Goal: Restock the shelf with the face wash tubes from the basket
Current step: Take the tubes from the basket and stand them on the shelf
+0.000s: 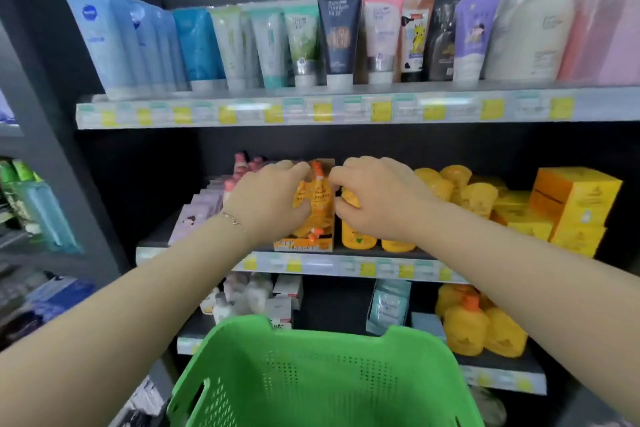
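Looking down at a shop shelf here. Got both hands up at the middle shelf (311, 265), close together, almost touching. Seeing the left hand (270, 199), thin bracelet (233, 218) on its wrist, with thumb and fingers curled round an orange face wash tube (313, 196), cap end up. Holding it right over an open orange display box (304, 246) at the shelf's front edge, packed with more orange-capped tubes. Seeing the right hand (375, 199) just beside it, fingers curled in, pinching a yellow-orange item (350, 199) pressed up against that tube; can't tell if another tube or something else, too blurry. Noticing yellow bottles (356, 237) standing right under that hand, then more of them plus stacked orange boxes (575, 204) further right on the same shelf, and pink packs (197, 215) off to the left. Spotting a row of upright tubes (270, 42) on the shelf above, blue ones at the left end, white pump bottles (533, 28) towards the right. Finding the green basket (311, 374) low and front, under and between the two forearms, well apart from both hands
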Available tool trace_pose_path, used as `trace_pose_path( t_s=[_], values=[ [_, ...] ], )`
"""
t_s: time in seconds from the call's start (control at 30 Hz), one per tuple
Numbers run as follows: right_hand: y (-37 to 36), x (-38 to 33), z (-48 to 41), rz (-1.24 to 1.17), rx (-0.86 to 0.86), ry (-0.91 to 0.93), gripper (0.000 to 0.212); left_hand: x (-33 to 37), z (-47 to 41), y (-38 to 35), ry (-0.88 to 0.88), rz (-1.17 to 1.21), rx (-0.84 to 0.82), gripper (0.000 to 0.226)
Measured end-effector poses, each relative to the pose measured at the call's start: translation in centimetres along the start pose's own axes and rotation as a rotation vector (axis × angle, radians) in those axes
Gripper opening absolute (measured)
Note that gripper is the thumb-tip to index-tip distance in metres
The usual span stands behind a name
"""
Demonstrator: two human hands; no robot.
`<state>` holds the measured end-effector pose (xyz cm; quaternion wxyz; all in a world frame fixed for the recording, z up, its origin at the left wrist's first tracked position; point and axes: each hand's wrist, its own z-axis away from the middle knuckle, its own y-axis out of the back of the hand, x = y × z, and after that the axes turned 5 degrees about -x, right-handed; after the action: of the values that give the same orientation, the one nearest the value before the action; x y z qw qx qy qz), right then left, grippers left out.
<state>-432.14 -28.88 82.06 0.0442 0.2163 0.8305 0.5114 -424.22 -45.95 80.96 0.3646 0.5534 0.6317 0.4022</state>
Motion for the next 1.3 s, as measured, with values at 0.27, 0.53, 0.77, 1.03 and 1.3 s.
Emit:
trace_pose_path(
  t_s=[0.27, 0.53, 0.77, 1.03, 1.3],
  values=[
    [-6.7, -5.0, 2.1, -0.056, -0.149, -0.107, 0.025, -1.7, 5.7, -7.2, -0.066, 0.22, -0.173, 0.036],
    [-12.0, -7.2, 8.6, -0.205, -0.338, -0.333, 0.02, -1.2, 10.3, -14.1, -0.107, 0.298, -0.389, 0.032],
    [-16.5, -8.9, 12.8, -0.291, -0.568, -0.454, 0.022, 1.4, 13.2, -19.5, -0.087, 0.317, -0.629, 0.031],
    [-20.0, -9.0, 15.2, -0.376, -0.809, -0.516, 0.026, 2.9, 15.5, -26.1, -0.067, 0.324, -0.944, 0.032],
    [-21.4, -8.5, 15.1, -0.372, -0.813, -0.509, 0.026, 5.5, 18.3, -32.6, -0.18, 0.242, -1.253, 0.04]
  ],
)
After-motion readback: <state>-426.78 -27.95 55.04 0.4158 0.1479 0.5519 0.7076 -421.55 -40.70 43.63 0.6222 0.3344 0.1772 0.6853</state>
